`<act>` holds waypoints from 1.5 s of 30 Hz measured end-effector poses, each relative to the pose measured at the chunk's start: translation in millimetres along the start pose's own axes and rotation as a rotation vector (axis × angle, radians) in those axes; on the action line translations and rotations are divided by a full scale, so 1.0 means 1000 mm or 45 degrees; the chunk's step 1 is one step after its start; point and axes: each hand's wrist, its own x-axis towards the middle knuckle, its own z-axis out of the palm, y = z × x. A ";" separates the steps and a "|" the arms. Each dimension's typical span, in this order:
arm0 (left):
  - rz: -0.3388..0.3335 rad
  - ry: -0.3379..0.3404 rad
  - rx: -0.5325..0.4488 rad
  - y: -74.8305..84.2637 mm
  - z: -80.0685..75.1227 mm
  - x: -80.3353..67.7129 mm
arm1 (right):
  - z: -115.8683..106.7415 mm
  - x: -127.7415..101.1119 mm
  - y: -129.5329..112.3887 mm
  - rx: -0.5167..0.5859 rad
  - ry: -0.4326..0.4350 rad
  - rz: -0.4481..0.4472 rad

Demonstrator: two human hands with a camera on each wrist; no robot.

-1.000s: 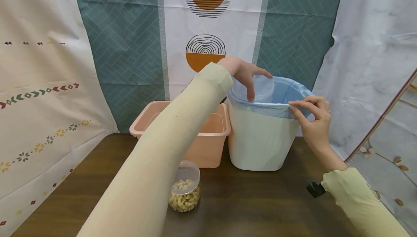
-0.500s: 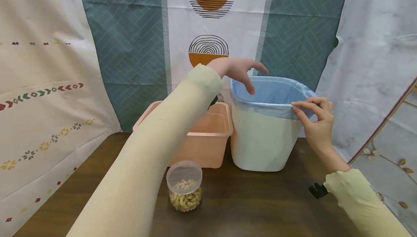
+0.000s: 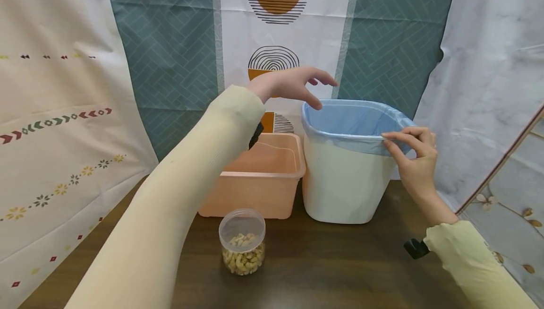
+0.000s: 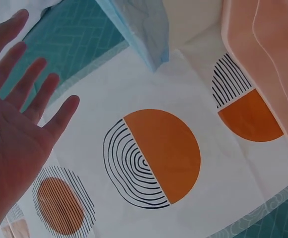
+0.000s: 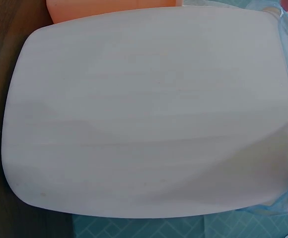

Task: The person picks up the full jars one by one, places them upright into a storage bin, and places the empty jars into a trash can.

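A white trash can [image 3: 344, 181] stands at the back right, a blue trash bag [image 3: 354, 117] lining it and folded over its rim. My left hand [image 3: 289, 83] is held in the air by the can's left rim. In the left wrist view, the fingers of that hand [image 4: 15, 124] are spread with nothing in them. With thumb and fingertips, my right hand [image 3: 414, 158] pinches the lined rim at the can's front right. The can's side [image 5: 149, 114] fills most of the right wrist view.
Left of the can is a peach plastic basin [image 3: 255, 195], partly behind my left sleeve. A clear lidded jar of cashews [image 3: 242, 252] sits in front of it on the dark wooden table [image 3: 323, 261]. Patterned cloths hang behind and at both sides.
My left hand let go of a clear plastic container inside the can, which has dropped out of sight. It then rose and drew back leftward. The right hand keeps its pinch.
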 end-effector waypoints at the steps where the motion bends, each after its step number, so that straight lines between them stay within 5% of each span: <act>1: 0.003 0.021 -0.007 -0.002 0.000 -0.002 | 0.000 0.000 0.000 0.000 -0.002 -0.001; 19: 0.058 0.259 -0.007 -0.033 0.007 -0.050 | -0.001 0.000 0.009 -0.016 0.000 0.011; 33: 0.126 0.575 -0.049 -0.047 0.031 -0.085 | 0.002 0.000 -0.003 -0.005 -0.003 0.022; 45: 0.198 0.817 -0.003 -0.066 0.061 -0.137 | 0.002 0.002 -0.009 0.023 0.002 0.004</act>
